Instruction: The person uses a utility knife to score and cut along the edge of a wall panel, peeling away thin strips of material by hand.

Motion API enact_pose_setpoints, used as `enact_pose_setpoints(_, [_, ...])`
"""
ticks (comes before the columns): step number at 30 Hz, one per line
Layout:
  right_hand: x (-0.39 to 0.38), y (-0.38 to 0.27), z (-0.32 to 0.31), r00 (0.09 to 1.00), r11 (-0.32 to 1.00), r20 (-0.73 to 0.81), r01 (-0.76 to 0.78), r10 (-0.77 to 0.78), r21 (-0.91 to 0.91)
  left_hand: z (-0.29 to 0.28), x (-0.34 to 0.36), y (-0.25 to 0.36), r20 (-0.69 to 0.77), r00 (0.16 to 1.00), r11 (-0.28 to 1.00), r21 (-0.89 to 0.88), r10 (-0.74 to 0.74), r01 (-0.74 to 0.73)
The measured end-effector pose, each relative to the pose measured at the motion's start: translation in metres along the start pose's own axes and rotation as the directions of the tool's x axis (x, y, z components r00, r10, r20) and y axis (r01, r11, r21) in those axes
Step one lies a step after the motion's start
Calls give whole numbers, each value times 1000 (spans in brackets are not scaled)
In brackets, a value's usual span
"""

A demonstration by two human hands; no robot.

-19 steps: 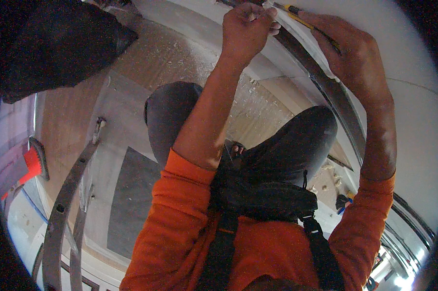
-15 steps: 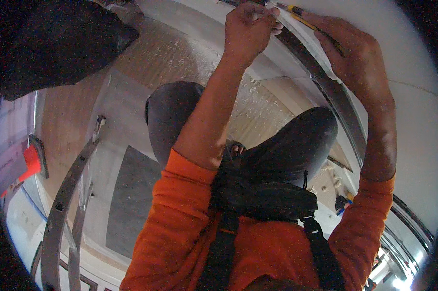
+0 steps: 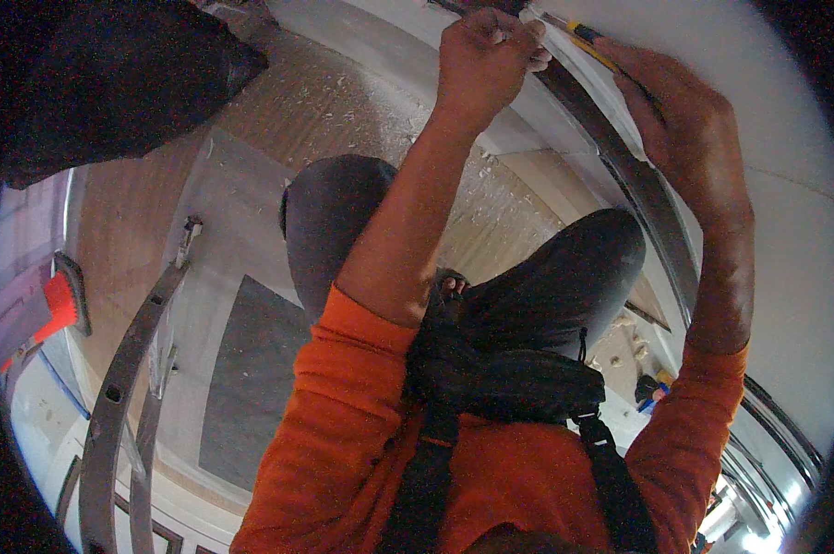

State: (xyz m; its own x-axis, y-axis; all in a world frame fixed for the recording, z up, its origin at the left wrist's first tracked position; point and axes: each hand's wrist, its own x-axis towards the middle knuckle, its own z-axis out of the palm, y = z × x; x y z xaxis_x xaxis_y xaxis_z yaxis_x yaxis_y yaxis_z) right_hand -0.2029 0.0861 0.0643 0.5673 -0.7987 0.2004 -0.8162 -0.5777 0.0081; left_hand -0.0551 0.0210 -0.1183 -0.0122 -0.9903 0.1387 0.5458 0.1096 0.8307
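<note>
At the top of the view, my left hand (image 3: 486,74) is closed in a pinch on the end of a thin white strip (image 3: 578,69), its fingertips dusted white. This strip runs beside a dark metal rail (image 3: 652,198) along a pale panel (image 3: 758,102). My right hand (image 3: 694,134) is wrapped round a slim yellow-and-black utility knife (image 3: 590,39). The knife's tip points toward my left fingertips, close to the strip; how far the blade touches it is too small to tell.
Pale shavings (image 3: 495,180) litter the wooden floor between my knees. A black bag (image 3: 131,92) lies at the far left, with a red-headed brush (image 3: 61,305) below it. A curved-looking metal frame (image 3: 121,369) stands left of me. A black pouch (image 3: 518,379) hangs at my waist.
Both hands have shifted slightly right and a little down along the rail, the knife with them. My grips look the same.
</note>
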Motion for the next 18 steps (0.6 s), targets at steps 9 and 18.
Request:
enact_pose_setpoints(9, [-14,4,-1,996,995,22,-91,91,-30,7,-6,19,-52,994,995,20,-92,94])
enact_pose_setpoints(18, [-3,-3,6,995,997,-87,-41,47,70,0,-5,16,-25,985,979,-118,-172,168])
